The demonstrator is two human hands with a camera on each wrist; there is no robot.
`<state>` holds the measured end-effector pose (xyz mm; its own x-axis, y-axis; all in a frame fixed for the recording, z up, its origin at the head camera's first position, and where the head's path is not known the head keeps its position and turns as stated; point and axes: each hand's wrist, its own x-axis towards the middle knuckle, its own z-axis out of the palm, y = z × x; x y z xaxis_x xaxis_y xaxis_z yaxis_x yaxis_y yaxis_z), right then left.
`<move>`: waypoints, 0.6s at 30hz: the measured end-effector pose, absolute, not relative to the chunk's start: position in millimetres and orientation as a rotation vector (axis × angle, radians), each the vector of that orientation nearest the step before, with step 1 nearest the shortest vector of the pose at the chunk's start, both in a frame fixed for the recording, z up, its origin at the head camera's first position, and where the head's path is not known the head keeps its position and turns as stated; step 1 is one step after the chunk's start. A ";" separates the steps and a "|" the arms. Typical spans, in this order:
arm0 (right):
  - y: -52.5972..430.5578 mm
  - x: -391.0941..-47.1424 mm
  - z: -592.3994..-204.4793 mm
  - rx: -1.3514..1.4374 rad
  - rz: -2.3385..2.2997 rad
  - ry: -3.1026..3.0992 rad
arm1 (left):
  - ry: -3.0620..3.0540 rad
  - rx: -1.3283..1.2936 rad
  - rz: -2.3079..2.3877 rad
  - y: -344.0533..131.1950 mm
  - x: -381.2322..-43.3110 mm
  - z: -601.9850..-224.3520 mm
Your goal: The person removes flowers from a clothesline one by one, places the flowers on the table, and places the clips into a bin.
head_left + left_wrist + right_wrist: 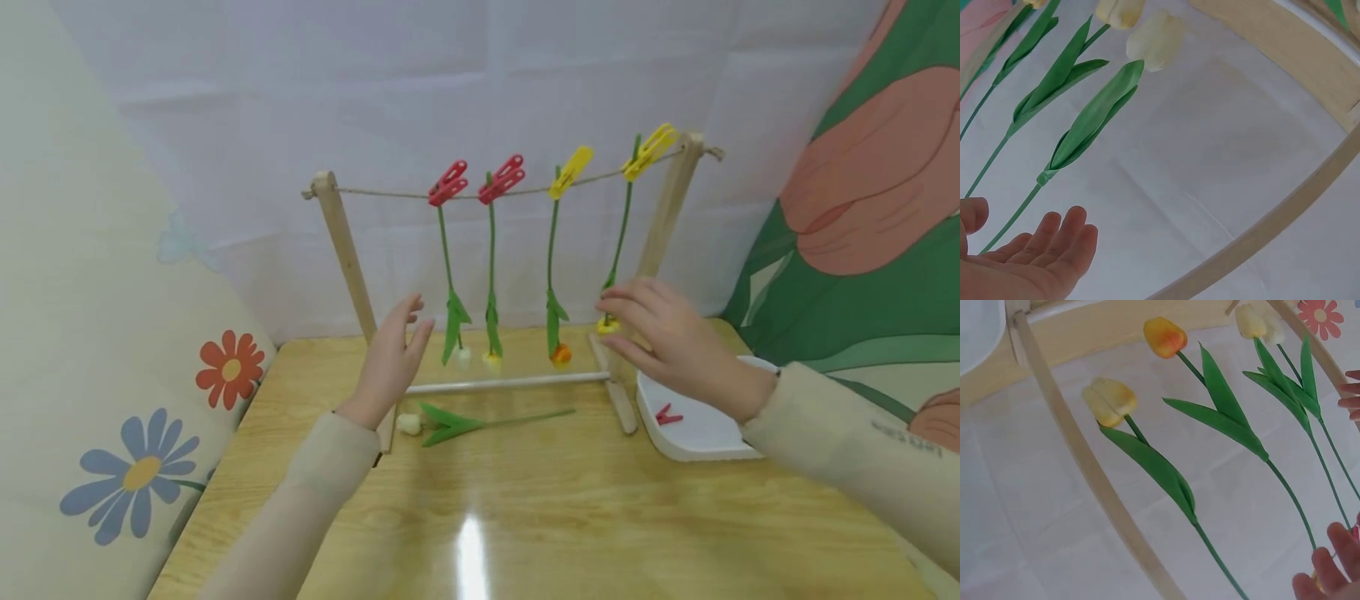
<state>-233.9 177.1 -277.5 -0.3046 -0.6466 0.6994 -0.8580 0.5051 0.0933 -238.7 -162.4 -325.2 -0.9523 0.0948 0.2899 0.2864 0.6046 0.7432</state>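
Four tulips point(553, 308) hang head-down mid-frame, and both hands hold nothing!
Left of centre in the head view, here's the left hand point(390, 358), thumb and fingers apart, near the left wooden post point(345, 250); right of centre, the right hand point(671, 346), fingers extended and loose, overlaps the rightmost bloom, yet the right wrist view puts that bloom upper left, clear of the fingers lower right. Up top, two red pegs point(447, 183) and two yellow pegs point(571, 172) grip the cord point(390, 194). Below centre, one white tulip point(453, 423) lies on the table point(525, 500); lower right, a white tray point(705, 446) carries a small red peg point(666, 415).
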 end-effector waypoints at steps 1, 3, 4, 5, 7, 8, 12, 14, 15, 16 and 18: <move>174.6 -234.5 -274.0 1.228 0.380 -2.038 | -2.607 -0.313 -1.273 -161.7 -240.4 -322.9; 170.0 -235.5 -267.4 1.229 0.364 -2.022 | -2.602 -0.315 -1.270 -160.3 -243.4 -319.3; 167.7 -235.8 -264.6 1.228 0.354 -2.022 | -2.599 -0.315 -1.270 -159.6 -244.1 -318.3; 165.5 -236.4 -262.3 1.228 0.348 -2.021 | -2.593 -0.317 -1.269 -159.0 -244.7 -317.4; 162.4 -238.0 -259.5 1.225 0.340 -2.028 | -2.585 -0.328 -1.268 -157.7 -245.0 -315.8; 161.4 -238.9 -258.7 1.223 0.337 -2.032 | -2.582 -0.338 -1.269 -156.8 -245.0 -314.8; 159.6 -241.2 -257.4 1.219 0.317 -2.038 | -2.573 -0.363 -1.279 -152.5 -245.6 -309.0; 158.5 -241.4 -255.9 1.219 0.312 -2.039 | -2.558 -0.365 -1.289 -149.9 -247.8 -306.0; 157.8 -241.9 -254.8 1.221 0.312 -2.038 | -2.555 -0.358 -1.290 -148.8 -249.3 -304.6; 156.9 -242.4 -253.4 1.223 0.313 -2.034 | -2.548 -0.356 -1.300 -147.7 -250.9 -303.5; 154.5 -243.9 -250.3 1.223 0.314 -2.024 | -2.533 -0.346 -1.310 -145.9 -255.3 -302.2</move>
